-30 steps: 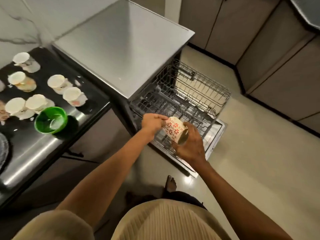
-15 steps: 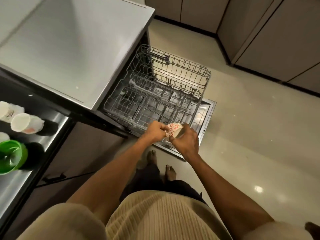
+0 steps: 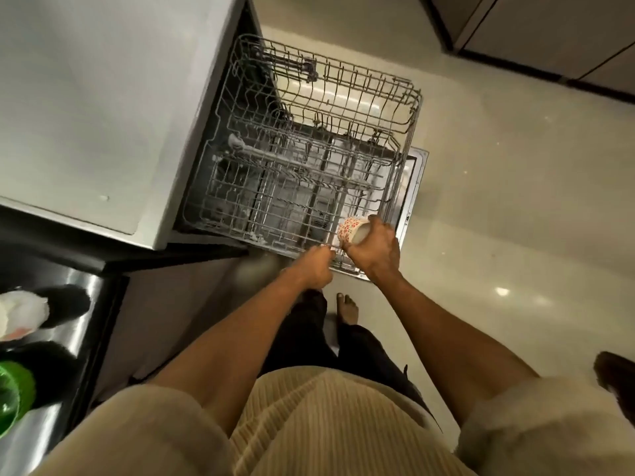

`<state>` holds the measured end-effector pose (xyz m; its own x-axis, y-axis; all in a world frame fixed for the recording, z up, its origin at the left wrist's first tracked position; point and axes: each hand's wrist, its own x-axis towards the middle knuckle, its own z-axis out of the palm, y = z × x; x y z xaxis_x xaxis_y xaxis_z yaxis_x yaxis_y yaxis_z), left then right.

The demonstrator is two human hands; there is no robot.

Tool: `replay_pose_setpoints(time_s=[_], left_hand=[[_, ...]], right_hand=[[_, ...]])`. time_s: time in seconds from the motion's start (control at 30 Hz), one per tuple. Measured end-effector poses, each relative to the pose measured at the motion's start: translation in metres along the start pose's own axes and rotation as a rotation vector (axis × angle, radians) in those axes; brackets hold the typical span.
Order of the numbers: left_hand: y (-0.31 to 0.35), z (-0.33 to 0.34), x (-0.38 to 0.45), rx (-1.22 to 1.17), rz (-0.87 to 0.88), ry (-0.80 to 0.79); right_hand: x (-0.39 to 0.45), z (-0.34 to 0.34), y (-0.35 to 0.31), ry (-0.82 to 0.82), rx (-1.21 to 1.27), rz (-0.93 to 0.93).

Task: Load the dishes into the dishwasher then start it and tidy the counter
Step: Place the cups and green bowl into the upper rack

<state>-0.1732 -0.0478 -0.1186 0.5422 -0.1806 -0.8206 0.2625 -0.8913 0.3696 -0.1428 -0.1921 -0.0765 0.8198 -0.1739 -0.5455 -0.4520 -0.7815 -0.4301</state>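
dishwasher (image 3: 103,108): grey top fills upper left, door (image 3: 417,187) dropped open onto the floor side, both racks pulled out.
floor (image 3: 515,201): pale glossy tile, light spots reflecting; dark-based cabinets (image 3: 549,36) at upper right.
upper rack (image 3: 343,84): wire, nothing in it that I can see.
lower rack (image 3: 275,201): wire, sits below and nearer the person; cup is over its near-right corner.
surface (image 3: 68,321): dark, shiny, at left edge beside the dishwasher; carries a white cup (image 3: 20,314) and a green bowl (image 3: 13,389), both cut off by the frame edge.
person: cream ribbed top, dark trousers, one bare foot (image 3: 348,307) on the floor between the arms.
right hand (image 3: 374,250): fingers curled round the cup, gripping it by the open end.
left hand (image 3: 316,266): at the lower rack's near rim, just left of the right hand; fingers curled, cannot tell if they pinch a wire or hold nothing.
cup (image 3: 352,230): white with red flower print, tipped on its side, base pointing into the lower rack; whether it touches the wires, can't tell.
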Motion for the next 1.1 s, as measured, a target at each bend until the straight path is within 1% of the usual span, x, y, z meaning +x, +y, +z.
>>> replay_pose_setpoints(time_s=[0.17,0.23,0.47,0.7,0.8,0.93,1.1], left_hand=[[-0.012,0.000,0.014,0.230,0.092,-0.097],[-0.014,0.002,0.017,0.265,0.108,-0.112],[-0.019,0.011,0.029,0.282,0.198,-0.071],[-0.025,0.025,0.031,0.456,0.264,-0.029],[-0.025,0.029,0.029,0.442,0.258,0.005],[-0.023,0.032,0.030,0.420,0.242,0.011],[-0.021,0.033,0.026,0.369,0.228,0.045]], right_hand=[[0.007,0.018,-0.001,-0.040,-0.077,0.045],[0.011,0.027,0.001,-0.054,-0.105,0.067],[0.026,0.051,0.005,-0.078,-0.157,0.087],[0.042,0.075,0.012,-0.101,-0.186,0.112],[0.047,0.084,0.014,-0.089,-0.177,0.109],[0.048,0.092,0.020,-0.082,-0.191,0.097],[0.044,0.095,0.028,-0.120,-0.161,0.044]])
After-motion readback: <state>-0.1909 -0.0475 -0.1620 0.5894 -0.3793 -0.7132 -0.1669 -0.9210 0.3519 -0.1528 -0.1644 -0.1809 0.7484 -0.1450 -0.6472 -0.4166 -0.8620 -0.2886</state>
